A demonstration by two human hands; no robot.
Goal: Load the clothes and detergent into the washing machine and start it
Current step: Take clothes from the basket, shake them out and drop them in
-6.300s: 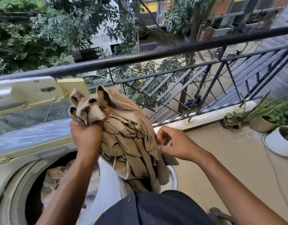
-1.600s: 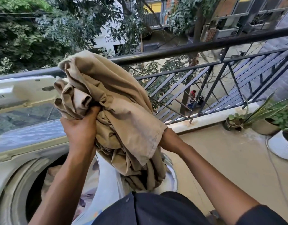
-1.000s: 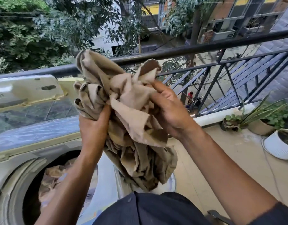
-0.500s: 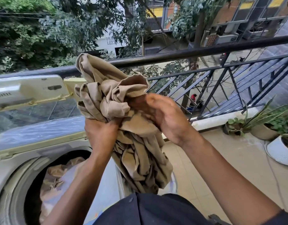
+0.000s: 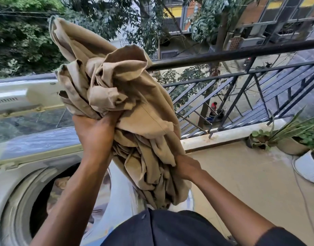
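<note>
A large bunched beige cloth [image 5: 135,110] is held up in front of me, above the right rim of the washing machine [image 5: 14,174]. My left hand [image 5: 96,132] grips the gathered upper folds from below. My right hand [image 5: 185,166] holds the hanging lower part, its fingers hidden inside the fabric. The machine's round drum opening [image 5: 46,197] is at the lower left, with more beige cloth lying inside. The machine's raised lid [image 5: 23,96] stands behind it.
A black metal balcony railing [image 5: 223,55] runs behind the cloth to the right. Potted plants [image 5: 294,137] and a white pot [image 5: 308,167] stand at the right on the tiled balcony floor [image 5: 241,174]. A thin cable runs along the floor there.
My right hand has dropped from the upper folds to the lower hanging part of the cloth. The top of the cloth has risen and the bundle has opened out taller.
</note>
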